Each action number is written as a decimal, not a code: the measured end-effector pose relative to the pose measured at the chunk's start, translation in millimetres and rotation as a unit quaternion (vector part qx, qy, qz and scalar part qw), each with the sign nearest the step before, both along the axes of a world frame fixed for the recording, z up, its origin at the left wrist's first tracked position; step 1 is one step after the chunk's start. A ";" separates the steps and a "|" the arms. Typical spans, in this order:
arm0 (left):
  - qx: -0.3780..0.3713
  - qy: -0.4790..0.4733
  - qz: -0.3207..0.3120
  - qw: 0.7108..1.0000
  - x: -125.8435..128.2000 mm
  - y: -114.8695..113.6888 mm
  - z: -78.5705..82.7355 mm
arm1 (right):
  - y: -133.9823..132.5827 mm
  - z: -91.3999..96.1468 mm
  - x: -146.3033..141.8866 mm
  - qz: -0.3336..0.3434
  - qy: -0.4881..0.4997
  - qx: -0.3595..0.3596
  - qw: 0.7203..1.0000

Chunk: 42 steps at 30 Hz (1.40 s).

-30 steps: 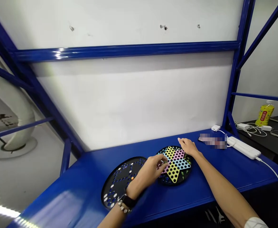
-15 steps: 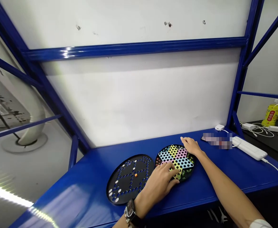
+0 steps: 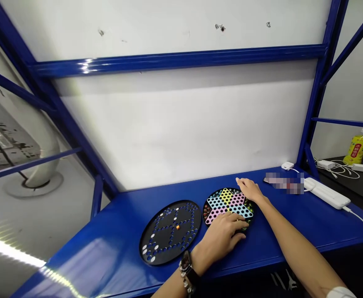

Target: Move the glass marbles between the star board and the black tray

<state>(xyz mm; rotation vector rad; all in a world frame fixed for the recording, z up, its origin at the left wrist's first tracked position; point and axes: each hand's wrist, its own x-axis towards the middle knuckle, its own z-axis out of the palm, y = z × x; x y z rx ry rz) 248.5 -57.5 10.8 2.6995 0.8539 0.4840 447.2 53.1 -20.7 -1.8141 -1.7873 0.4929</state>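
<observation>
2 boards: black disc (image 3: 169, 244), white pieces (image 3: 147, 253) | left fingers (image 3: 237, 225) spread on star board (image 3: 221, 203) | right fingers (image 3: 242, 184) spread at rim (image 3: 249, 199)

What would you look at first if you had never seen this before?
The bright star-shaped game board in yellow, pink and blue catches the eye, sitting on the blue metal bench. The left hand lies over its near edge, and the right hand is at its far edge. To its left lies a round black board full of holes.
</observation>
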 end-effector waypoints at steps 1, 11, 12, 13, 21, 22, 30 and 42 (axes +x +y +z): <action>0.006 -0.001 0.030 1.000 -10.5 0.7 4.7 | -0.2 0.3 0.1 0.001 0.001 -0.001 1.000; -0.065 0.165 0.281 0.943 -161.3 40.3 5.0 | -2.0 -0.5 -2.9 0.007 -0.003 -0.002 1.000; -0.078 0.159 0.264 0.948 -163.1 42.5 4.0 | -2.4 -0.1 -3.0 0.006 -0.001 -0.002 1.000; -0.086 0.148 0.251 0.953 -161.0 43.2 4.7 | -2.8 0.5 -3.1 0.006 -0.001 -0.002 1.000; -0.046 -0.024 0.082 0.995 -37.1 6.8 23.0 | -3.4 2.4 -1.6 0.006 -0.016 0.002 1.000; -0.021 -0.009 0.057 0.998 -19.5 4.5 19.0 | -2.7 1.7 -1.3 0.004 -0.016 0.001 1.000; 0.092 0.101 -0.019 0.990 16.1 11.1 -6.3 | 0.9 -1.8 -0.9 0.006 -0.015 0.004 1.000; -0.022 0.133 0.286 0.949 -145.0 -33.1 -14.2 | -4.2 0.8 -5.4 0.025 0.002 0.003 1.000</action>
